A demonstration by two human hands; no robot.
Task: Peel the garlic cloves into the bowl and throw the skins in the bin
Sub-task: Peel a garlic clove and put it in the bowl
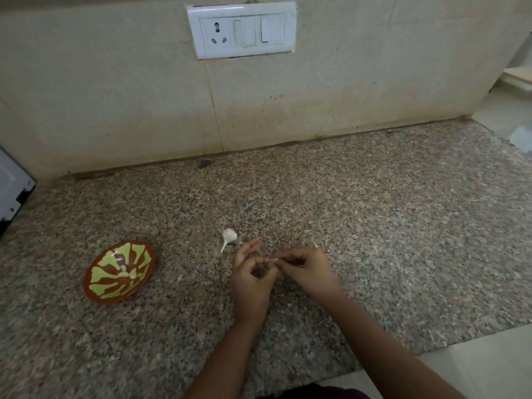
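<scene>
- left hand (253,280): thumb and index finger curl into a ring, and their tips pinch a small white garlic clove (276,260). The other fingers (250,246) stick out loosely away from the body and hold nothing.
- right hand (308,269): fingers curled in tight with a narrow gap. The tips meet the left fingertips and pinch the same garlic clove from the opposite side. Cannot tell if they grip skin or flesh, it's too small.
- garlic clove: held in the air between the two sets of fingertips, above the speckled brown-grey granite counter (374,226).
- white garlic bulb with a thin stalk (229,237): lies on the counter just beyond the left hand's outstretched fingers, slightly to their left and not touching them.
- shallow round brown bowl with a lime-green petal pattern (98,283): on the counter, well to the left of the left fingers. A few pale peeled cloves (126,272) sit at its centre.
- tiny white skin flake (316,245): on the counter just beyond the right hand's knuckles.
- white plastic socket-and-switch plate (241,30): on the beige tiled wall (115,96), far beyond both sets of fingers.
- grey appliance corner (11,194): at the frame edge, far left of the fingers, past the bowl.
</scene>
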